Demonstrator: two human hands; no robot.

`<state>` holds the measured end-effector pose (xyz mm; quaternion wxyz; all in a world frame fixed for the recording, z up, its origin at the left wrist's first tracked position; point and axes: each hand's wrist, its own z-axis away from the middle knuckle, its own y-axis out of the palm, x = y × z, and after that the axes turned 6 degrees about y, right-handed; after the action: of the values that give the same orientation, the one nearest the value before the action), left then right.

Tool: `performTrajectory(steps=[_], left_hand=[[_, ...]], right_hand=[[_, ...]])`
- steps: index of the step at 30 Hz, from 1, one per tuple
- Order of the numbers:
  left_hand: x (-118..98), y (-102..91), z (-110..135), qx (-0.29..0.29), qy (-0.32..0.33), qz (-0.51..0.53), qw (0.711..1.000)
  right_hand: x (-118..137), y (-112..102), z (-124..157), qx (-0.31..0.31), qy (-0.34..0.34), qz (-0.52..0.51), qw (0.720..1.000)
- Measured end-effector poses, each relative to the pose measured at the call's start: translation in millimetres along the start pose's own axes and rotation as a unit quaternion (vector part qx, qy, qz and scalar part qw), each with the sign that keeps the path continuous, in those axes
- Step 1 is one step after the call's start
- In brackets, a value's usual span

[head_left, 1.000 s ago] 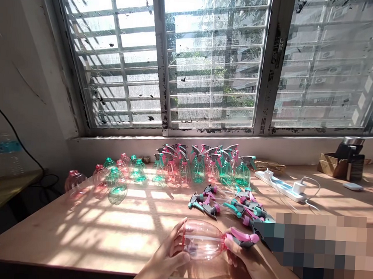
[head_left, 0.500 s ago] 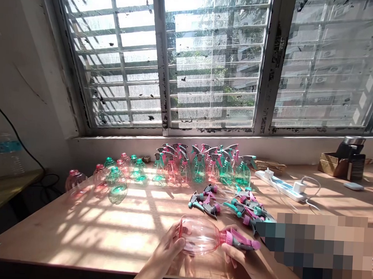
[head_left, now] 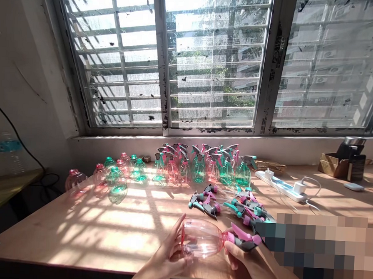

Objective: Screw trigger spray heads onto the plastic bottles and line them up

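A clear pink spray bottle (head_left: 201, 239) lies on its side in the air above the front edge of the table, base to the left. Its pink and grey trigger head (head_left: 242, 237) sits on the neck and points right. My left hand (head_left: 171, 251) cups the base, thumb underneath and fingers spread along the bottom. At the neck, my right hand (head_left: 239, 255) pinches the pink collar between thumb and fingers. Just beyond the bottle is a pile of loose trigger heads (head_left: 245, 207) in pink, teal and grey, with thin tubes.
Several assembled spray bottles (head_left: 199, 169) stand in rows below the window. Headless pink and green bottles (head_left: 118, 184) stand at the back left. A white power strip (head_left: 280, 187) with plugs lies to the right, near a cardboard box (head_left: 330, 163). A blurred patch covers the right front.
The bottle has shifted slightly right, and its trigger head has turned about the neck. My left fingers have loosened and re-spread around the base. My right hand stays at the collar.
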<state>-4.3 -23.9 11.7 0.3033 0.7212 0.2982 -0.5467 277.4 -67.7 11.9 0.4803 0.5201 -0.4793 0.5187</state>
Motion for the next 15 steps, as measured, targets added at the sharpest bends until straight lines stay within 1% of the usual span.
performTrajectory(steps=[3,7,10,12,15], left_hand=[[-1.2,-0.3,-0.4,0.001,0.009,-0.010,1.000],[-6.0,2.3,-1.9,0.016,0.027,0.004,1.000],[-7.8,2.9,-1.8,0.012,0.022,0.004,1.000],[-9.4,3.5,-1.1,0.008,0.013,-0.001,1.000],[-13.5,6.0,-0.4,-0.001,-0.005,0.001,1.000]], right_hand=[[-0.4,-3.1,-0.7,0.030,-0.014,0.029,0.999],[-1.0,-5.3,0.7,0.038,-0.004,0.021,0.999],[0.3,-4.8,2.9,0.038,0.007,0.020,0.999],[1.9,-3.5,3.3,0.028,0.002,0.027,0.999],[3.9,-1.0,1.7,0.033,-0.012,0.020,0.999]])
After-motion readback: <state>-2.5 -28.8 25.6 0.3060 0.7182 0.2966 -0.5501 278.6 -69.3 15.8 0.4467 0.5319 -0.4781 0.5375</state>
